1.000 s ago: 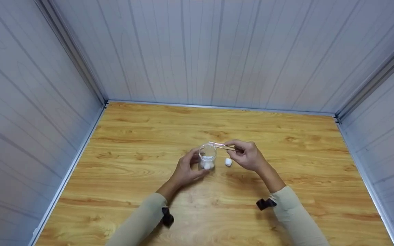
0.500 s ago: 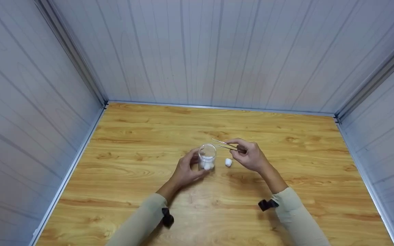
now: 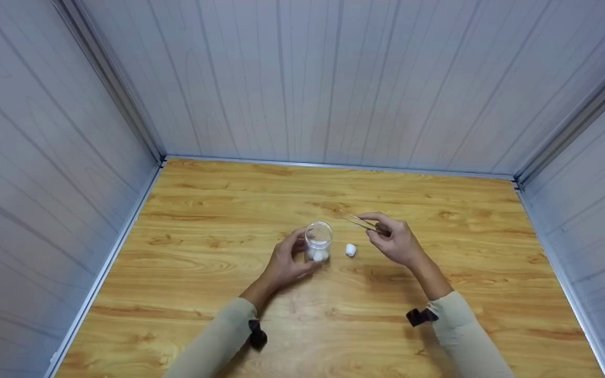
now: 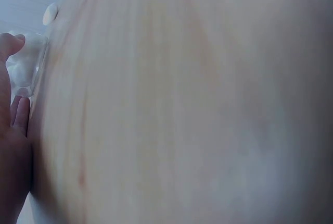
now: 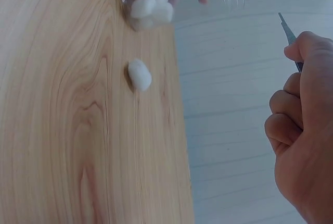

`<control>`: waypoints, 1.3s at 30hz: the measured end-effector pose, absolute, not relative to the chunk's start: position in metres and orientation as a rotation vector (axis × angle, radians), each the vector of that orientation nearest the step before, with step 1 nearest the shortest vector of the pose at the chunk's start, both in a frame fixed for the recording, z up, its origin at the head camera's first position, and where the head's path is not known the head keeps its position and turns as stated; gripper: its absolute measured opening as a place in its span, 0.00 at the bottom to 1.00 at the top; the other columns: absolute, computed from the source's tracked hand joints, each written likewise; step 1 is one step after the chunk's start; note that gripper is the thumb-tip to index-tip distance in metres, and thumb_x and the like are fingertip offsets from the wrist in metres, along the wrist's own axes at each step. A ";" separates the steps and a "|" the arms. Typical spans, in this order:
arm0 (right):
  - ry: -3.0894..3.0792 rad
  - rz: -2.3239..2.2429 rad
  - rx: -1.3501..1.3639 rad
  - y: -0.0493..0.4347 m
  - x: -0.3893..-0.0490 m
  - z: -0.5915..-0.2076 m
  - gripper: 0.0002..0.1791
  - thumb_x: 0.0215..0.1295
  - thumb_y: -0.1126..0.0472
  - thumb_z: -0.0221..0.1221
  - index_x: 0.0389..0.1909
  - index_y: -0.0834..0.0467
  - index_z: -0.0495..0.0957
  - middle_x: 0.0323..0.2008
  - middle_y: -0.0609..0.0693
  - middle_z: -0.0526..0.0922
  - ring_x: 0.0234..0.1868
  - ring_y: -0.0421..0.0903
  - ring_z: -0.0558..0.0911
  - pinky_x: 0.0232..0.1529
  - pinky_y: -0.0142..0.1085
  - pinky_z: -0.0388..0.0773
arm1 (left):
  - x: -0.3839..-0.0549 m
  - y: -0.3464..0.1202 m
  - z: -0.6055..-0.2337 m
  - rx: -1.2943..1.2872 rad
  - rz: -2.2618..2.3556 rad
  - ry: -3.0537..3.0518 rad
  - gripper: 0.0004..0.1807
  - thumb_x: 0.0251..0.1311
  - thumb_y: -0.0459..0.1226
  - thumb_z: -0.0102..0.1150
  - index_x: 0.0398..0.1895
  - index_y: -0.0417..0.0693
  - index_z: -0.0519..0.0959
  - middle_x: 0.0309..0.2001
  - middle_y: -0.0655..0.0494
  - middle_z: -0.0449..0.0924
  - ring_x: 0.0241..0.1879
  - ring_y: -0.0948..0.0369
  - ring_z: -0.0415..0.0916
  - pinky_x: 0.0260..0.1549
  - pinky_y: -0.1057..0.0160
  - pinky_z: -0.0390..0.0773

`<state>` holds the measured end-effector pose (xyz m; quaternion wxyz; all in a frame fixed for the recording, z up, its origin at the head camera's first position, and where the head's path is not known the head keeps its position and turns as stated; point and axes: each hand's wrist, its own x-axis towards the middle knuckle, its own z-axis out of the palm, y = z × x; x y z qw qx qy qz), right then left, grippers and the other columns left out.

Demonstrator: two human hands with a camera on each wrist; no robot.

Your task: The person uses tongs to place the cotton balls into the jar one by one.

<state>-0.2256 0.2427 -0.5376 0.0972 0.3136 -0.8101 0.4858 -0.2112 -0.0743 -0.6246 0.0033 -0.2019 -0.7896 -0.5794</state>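
Observation:
My left hand (image 3: 285, 261) grips a clear jar (image 3: 318, 231) standing on the table, thumb on the near side and fingers behind. Several white cotton balls (image 5: 151, 5) lie in the bottom of the jar, whose mouth is uncovered. To its right, a single cotton ball (image 3: 351, 250) lies on the wood. Above and right of that ball, my right hand (image 3: 396, 242) pinches metal tweezers (image 3: 361, 223). Their tips point up and left, apart from the jar, and nothing is seen between them. In the left wrist view, only part of the left hand (image 4: 13, 151) shows at the left edge.
A wood-grain table (image 3: 208, 210) spreads around both hands. Pale panel walls (image 3: 308, 79) enclose it at the back, left and right, with metal strips along their edges. Black wrist mounts (image 3: 257, 334) sit at both sleeve cuffs.
The tweezers have moved from over the jar's mouth to the right with my right hand, and their tips are off the rim. Left hand, jar and loose cotton ball stay in place.

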 end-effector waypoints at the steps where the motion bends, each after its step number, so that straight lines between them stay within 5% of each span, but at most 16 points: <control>1: -2.401 1.436 0.927 0.244 -0.225 -0.538 0.19 0.78 0.75 0.62 0.65 0.64 0.86 0.13 0.49 0.60 0.21 0.25 0.52 0.24 0.25 0.57 | -0.211 -0.074 -0.625 -0.633 -1.818 -2.475 0.47 0.59 0.33 0.85 0.80 0.41 0.72 0.68 0.37 0.85 0.66 0.40 0.87 0.70 0.48 0.90; 13: -2.455 1.430 0.835 0.263 -0.222 -0.545 0.20 0.76 0.74 0.66 0.62 0.56 0.90 0.17 0.38 0.60 0.21 0.26 0.54 0.23 0.25 0.56 | -0.212 -0.075 -0.628 -0.684 -1.828 -2.427 0.46 0.60 0.32 0.85 0.80 0.41 0.72 0.68 0.34 0.84 0.66 0.38 0.87 0.69 0.47 0.90; 33: -2.519 1.363 0.761 0.273 -0.221 -0.559 0.16 0.74 0.73 0.69 0.60 0.65 0.89 0.18 0.39 0.59 0.23 0.27 0.53 0.26 0.25 0.55 | -0.211 -0.075 -0.625 -0.655 -1.851 -2.453 0.45 0.59 0.31 0.84 0.80 0.41 0.72 0.69 0.35 0.83 0.67 0.38 0.87 0.71 0.44 0.89; 39: -2.524 1.421 0.766 0.277 -0.219 -0.568 0.16 0.74 0.73 0.69 0.58 0.59 0.91 0.17 0.40 0.61 0.23 0.27 0.54 0.24 0.25 0.55 | -0.210 -0.075 -0.625 -0.644 -1.825 -2.476 0.46 0.61 0.33 0.84 0.81 0.42 0.71 0.69 0.36 0.83 0.67 0.39 0.86 0.71 0.44 0.88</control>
